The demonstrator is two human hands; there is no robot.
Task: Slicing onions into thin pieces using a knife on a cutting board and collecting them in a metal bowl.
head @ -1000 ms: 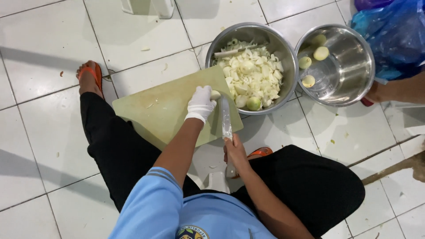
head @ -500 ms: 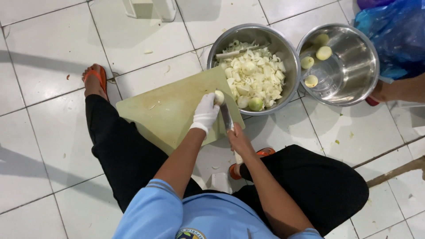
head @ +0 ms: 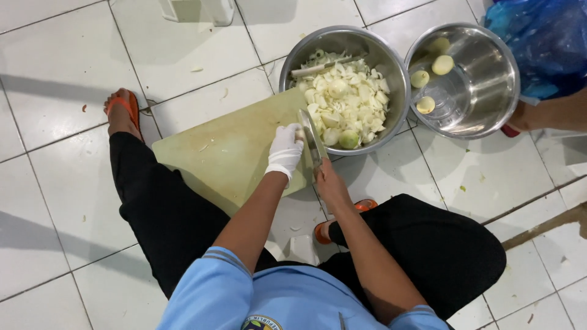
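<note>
Gloved left hand (head: 285, 148) curled at cutting board (head: 235, 150) edge; bare right hand (head: 332, 185) closed on knife (head: 312, 139) handle. Blade stiff, sharp, likely slick; grip handle. Chopped onion bowl (head: 391, 64) just beyond.

The scene is brightly and evenly lit, with soft daylight-like light falling from about 1 o'clock. Broad, soft-edged shadows lie across the white floor tiles (head: 73, 79) towards 9 o'clock, one band near the top and another low down. The person's legs throw a dim shadow on the cutting board (head: 226, 153) at its 7 o'clock edge. Glare shines off the inner walls of the two steel bowls (head: 489, 79), strongest at 3 o'clock in the right one. The knife blade (head: 312, 140) gleams faintly and looks slightly smeared. Focus is fair in the centre; the blue shirt at 6 o'clock is soft, and tile lines bend near the edges.
</note>
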